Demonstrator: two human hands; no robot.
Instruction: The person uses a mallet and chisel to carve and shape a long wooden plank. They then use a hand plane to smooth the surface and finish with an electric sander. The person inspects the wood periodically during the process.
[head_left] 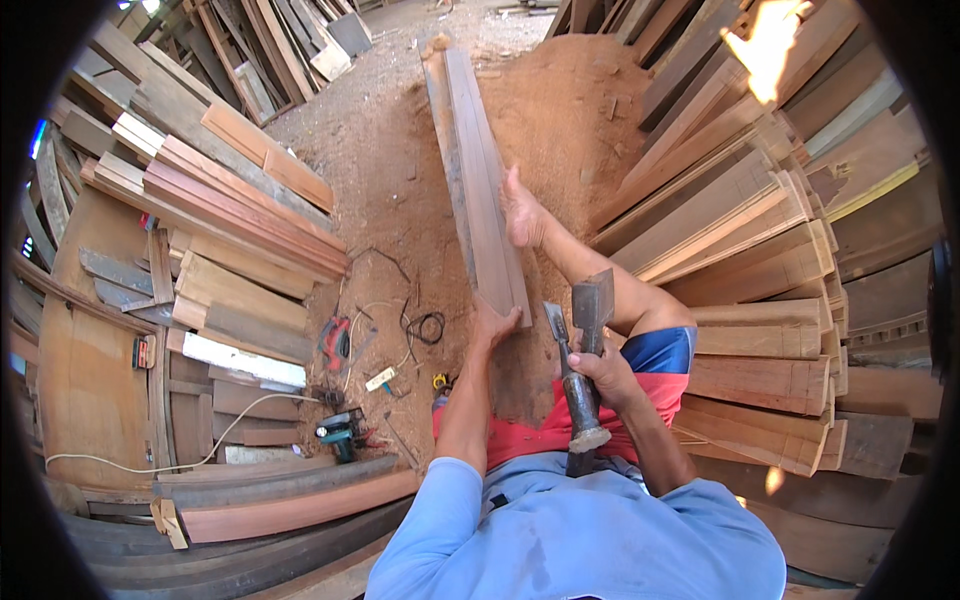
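A long brown plank (483,190) stretches away from me on top of a rough, darker timber (520,375). My left hand (490,325) grips the plank's near end, thumb over the top edge. Closed in front of my lap, my right hand (607,378) holds two tools together. One is a chisel (580,400) with its flat metal blade pointing away and a worn butt toward me. Beside it is a dark wooden mallet (592,298), its broad block-like head beyond my fingers. My bare foot (520,208) rests against the plank's right side.
Stacked boards (750,380) line the right side, and more boards (250,200) lie at the left. On the sawdust-covered floor are a green power tool (342,433), a red power tool (335,342), a white power strip (381,379), a tape measure (440,381) and loose black cord (425,327).
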